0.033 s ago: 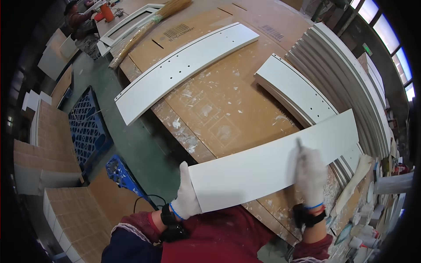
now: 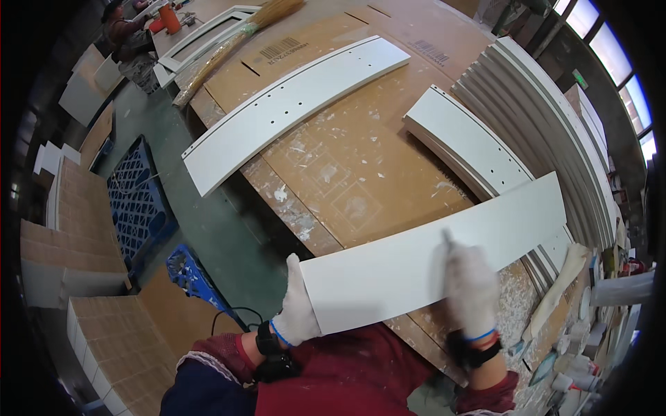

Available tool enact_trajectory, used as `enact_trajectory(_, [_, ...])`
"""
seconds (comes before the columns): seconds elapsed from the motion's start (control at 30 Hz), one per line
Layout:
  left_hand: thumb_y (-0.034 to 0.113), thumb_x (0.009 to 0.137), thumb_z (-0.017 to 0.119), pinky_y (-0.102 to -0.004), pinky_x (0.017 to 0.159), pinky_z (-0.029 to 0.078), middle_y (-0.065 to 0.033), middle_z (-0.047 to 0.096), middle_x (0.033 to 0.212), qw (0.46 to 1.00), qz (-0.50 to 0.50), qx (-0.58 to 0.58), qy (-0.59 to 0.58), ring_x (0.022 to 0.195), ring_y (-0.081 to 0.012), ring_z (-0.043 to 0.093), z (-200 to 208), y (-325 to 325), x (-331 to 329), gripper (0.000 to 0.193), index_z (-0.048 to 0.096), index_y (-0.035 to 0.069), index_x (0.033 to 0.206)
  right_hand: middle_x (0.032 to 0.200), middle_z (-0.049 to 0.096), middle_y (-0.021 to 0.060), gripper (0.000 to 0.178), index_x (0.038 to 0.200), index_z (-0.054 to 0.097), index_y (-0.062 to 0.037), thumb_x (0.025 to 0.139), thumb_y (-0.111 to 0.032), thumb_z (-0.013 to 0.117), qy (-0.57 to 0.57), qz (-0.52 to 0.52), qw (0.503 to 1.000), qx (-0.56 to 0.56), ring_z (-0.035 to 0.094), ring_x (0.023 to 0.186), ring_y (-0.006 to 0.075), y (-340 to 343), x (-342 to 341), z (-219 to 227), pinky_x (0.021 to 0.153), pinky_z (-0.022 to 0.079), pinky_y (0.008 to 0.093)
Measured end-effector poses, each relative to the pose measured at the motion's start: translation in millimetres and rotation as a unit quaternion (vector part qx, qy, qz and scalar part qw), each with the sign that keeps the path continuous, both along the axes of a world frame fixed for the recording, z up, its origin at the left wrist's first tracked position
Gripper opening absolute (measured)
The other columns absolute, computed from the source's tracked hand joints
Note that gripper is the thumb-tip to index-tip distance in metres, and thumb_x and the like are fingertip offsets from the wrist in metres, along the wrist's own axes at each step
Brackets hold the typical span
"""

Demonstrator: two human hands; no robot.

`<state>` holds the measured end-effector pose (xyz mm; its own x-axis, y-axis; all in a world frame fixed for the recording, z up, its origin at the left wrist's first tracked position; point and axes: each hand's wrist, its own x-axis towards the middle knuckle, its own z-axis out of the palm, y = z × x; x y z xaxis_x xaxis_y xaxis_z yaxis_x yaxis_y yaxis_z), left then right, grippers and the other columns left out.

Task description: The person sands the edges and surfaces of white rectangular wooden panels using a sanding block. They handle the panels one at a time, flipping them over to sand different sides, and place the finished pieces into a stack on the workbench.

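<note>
Though aslant, white panel (image 2: 399,274) lengthwise away rightward.

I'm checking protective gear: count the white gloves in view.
2: one on the left hand, holding the plain white panel; one on the right hand, over that panel. Any on the distant person are unclear.

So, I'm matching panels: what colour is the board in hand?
The board is white; see the head view.

Right hand (image 2: 472,286), blurred; slender dark tip (image 2: 447,236) at its fingers, too indistinct to identify. White panel (image 2: 388,274), partly hiding the drilled panel (image 2: 466,132) beyond. Right sleeve (image 2: 489,395), cut off below.
</note>
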<state>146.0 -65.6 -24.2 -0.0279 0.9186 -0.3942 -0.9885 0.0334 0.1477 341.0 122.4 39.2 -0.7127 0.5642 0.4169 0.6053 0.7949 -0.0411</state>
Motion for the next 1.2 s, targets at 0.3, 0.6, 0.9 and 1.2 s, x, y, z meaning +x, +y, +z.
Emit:
enact_trajectory(0.3, [0.065,0.095,0.028,-0.0476,0.108,0.035,-0.0141,0.046,0.142,0.993,0.021,0.045,-0.106,0.126,-0.0330,0.047,-13,9,0,0.078,0.040,0.003,0.140,0.083,0.063,0.0115,0.017,0.103,0.063,-0.0100,0.086,-0.016,0.062,0.039,0.170,0.922,-0.346,0.063,0.074,0.0283,-119,-56,4,0.064,0.051,0.0390])
enact_trajectory(0.6, [0.043,0.100,0.035,-0.0441,0.102,0.041,-0.0113,0.051,0.133,0.974,0.021,0.065,0.215,0.120,-0.0270,0.051,-24,-6,5,0.051,0.043,0.008,0.135,0.079,0.056,0.0051,0.032,0.112,0.057,-0.0066,0.080,-0.012,0.053,0.005,0.164,0.986,0.036,0.058,0.063,0.0195,-112,-84,-26,0.051,0.044,0.0284])
enact_trajectory(0.9, [0.066,0.092,0.033,-0.0474,0.106,0.038,-0.0140,0.051,0.135,0.998,-0.006,0.061,-0.006,0.123,-0.0320,0.049,11,16,-2,0.078,0.042,0.004,0.138,0.084,0.064,0.0147,0.023,0.106,0.064,-0.0079,0.089,-0.023,0.057,0.103,0.017,0.927,-0.360,0.063,0.072,0.0293,-72,-56,26,0.066,0.051,0.0368])
enact_trajectory(1.2, [0.032,0.090,0.061,-0.0519,0.103,0.042,-0.0180,0.052,0.133,0.996,-0.049,0.016,0.074,0.123,-0.0353,0.051,-5,0,-4,0.061,0.040,0.000,0.137,0.080,0.064,0.0133,0.025,0.104,0.065,-0.0038,0.088,-0.022,0.059,0.164,-0.315,0.862,-0.362,0.062,0.074,0.0232,-34,84,54,0.069,0.049,0.0329])
